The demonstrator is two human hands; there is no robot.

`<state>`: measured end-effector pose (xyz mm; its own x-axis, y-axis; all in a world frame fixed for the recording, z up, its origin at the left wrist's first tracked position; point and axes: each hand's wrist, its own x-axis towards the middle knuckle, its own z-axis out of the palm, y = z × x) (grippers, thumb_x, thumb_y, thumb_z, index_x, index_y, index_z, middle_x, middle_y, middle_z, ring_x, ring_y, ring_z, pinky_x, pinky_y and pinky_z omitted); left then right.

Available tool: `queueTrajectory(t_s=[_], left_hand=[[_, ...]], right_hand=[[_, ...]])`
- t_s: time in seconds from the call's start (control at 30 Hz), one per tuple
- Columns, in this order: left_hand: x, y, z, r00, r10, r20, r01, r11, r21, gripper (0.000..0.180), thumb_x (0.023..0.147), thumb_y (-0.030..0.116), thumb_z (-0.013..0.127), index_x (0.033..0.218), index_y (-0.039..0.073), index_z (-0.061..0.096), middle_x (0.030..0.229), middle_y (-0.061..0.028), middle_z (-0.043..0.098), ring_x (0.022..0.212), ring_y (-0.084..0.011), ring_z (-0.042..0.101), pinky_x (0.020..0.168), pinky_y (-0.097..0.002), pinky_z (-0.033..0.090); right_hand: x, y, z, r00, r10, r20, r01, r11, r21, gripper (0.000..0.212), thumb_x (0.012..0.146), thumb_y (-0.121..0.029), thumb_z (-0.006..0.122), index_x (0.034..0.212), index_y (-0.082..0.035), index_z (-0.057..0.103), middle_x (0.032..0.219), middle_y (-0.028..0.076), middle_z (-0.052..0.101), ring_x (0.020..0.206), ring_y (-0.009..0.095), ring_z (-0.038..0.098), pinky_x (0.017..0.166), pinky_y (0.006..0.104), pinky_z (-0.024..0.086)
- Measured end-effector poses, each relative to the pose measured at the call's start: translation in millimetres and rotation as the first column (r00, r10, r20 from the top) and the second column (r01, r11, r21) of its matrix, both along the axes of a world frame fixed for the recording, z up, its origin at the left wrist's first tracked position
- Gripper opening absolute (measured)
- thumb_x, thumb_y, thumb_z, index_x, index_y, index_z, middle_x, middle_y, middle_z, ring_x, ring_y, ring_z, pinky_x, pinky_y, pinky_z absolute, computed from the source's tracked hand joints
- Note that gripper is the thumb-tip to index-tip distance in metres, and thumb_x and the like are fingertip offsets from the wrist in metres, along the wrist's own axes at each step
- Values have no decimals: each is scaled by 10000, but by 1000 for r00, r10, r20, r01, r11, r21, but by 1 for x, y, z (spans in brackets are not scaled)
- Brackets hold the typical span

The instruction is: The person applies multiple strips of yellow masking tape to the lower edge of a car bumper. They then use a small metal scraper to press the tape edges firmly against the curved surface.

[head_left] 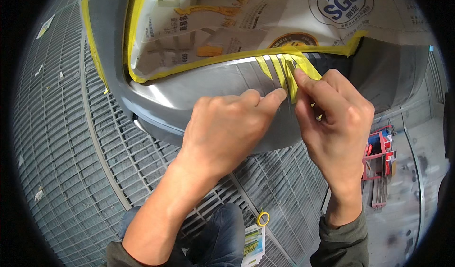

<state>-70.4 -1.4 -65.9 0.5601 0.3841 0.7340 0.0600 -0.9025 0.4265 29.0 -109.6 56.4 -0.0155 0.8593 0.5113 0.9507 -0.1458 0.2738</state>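
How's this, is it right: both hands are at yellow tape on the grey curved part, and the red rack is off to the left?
Not quite: the head view shows the red rack off to the right, not the left. The left hand and right hand are at yellow tape on the grey curved part, as you said.

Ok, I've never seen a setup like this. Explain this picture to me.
There is no machine here, just a person's two bare hands, seen through a wide fisheye camera worn on the head and looking down, so straight edges bend. Before them is a curved grey panel, partly covered by a printed sheet edged with yellow tape. The right hand has a yellow tape strip in its grip; the left hand, fingers curled, is close beside it. Below is floor grating, with a yellow ring.
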Motion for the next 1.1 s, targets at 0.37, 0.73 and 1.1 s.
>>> queueTrajectory(t_s=[0.37, 0.73, 1.1], left_hand=[[6, -3, -3, 1000, -28, 5, 28, 999, -23, 302, 923, 136, 670, 1220, 162, 715, 761, -28, 665, 610, -261, 738, 507, -393, 582], [10, -5, -3, 1000, -17, -8, 17, 1000, -21, 182, 905, 129, 681, 1085, 149, 699, 746, -26, 667, 610, -267, 742, 494, -397, 579], [10, -5, -4, 999, -36, 38, 37, 999, -40, 112, 885, 111, 692, 994, 136, 685, 742, -35, 682, 633, -286, 748, 508, -393, 587]], right_hand=[[4, -15, -3, 999, -34, -23, 33, 999, -33, 236, 780, 18, 813, 1006, -39, 775, 735, 86, 550, 618, 268, 619, 570, 389, 502], [10, -27, -7, 999, -42, -16, 41, 997, -58, 255, 771, 24, 816, 1018, -30, 777, 729, 86, 537, 613, 264, 602, 566, 389, 491], [16, -38, -12, 999, -31, -22, 30, 997, -72, 303, 755, 34, 818, 1052, -20, 788, 733, 85, 537, 615, 256, 600, 564, 380, 486]])
